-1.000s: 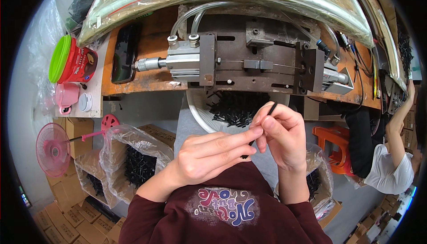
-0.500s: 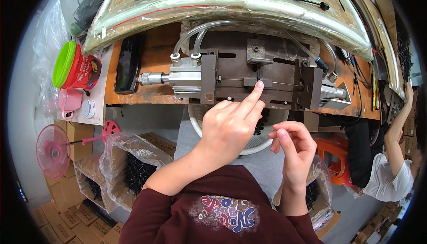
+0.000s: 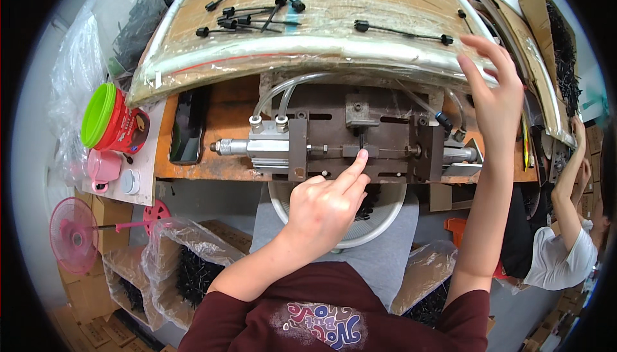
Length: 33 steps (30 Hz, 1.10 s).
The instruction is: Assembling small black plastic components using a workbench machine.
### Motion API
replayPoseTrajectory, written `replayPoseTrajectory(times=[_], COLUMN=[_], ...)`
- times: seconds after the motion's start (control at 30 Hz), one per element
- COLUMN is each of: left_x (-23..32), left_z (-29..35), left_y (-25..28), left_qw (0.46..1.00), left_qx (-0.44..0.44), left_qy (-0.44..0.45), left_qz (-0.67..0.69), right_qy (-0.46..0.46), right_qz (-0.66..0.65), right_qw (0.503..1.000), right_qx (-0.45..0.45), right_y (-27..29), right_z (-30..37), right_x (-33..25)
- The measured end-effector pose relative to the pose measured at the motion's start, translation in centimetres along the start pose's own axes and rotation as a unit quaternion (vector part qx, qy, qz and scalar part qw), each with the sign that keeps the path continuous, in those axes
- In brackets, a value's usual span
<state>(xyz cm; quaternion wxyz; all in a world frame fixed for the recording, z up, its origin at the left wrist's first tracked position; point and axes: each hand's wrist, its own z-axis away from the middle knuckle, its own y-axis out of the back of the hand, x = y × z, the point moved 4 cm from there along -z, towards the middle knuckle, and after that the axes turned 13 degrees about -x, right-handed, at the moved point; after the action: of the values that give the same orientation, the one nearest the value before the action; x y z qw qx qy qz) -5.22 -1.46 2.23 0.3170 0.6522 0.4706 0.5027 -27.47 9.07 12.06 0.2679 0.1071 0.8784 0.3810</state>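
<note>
Here, left hand (image 3: 324, 203) points onto the block (image 3: 349, 151), grip unclear; right hand (image 3: 499, 85) hangs spread near the padded edge (image 3: 411, 56).

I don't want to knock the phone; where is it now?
In the head view, the black phone lies at left on the wooden bench, between the red tub and the silver cylinder to its right.

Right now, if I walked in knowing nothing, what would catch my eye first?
Probably the metal machine in the middle, with the left hand reaching a finger to the small dark block at its center. The right hand hangs open at the right edge of the board behind it. At far left, the red tub and pink fan stand out.
</note>
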Motion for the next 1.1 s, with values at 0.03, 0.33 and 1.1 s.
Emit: replayPoseTrajectory(times=[0.03, 0.33, 1.1], left_x=[0.0, -2.4, -1.2], left_z=[-0.1, -9.3, -3.6], left_y=[0.2, 9.0, 11.0], left_qw=[1.0, 0.989, 0.974], left_qx=[-0.009, 0.1, 0.127], left_qy=[-0.001, -0.104, -0.067], left_qz=[0.002, 0.035, 0.174], right_qy=[0.027, 0.023, 0.085], right_qz=[0.035, 0.02, -0.06], right_qw=[0.999, 0.984, 0.973], right_qx=[-0.017, -0.173, -0.204], right_y=[-0.2, -1.4, -7.1], right_z=[-1.4, -3.6, 14.4], right_x=[1.0, 4.1, -9.1])
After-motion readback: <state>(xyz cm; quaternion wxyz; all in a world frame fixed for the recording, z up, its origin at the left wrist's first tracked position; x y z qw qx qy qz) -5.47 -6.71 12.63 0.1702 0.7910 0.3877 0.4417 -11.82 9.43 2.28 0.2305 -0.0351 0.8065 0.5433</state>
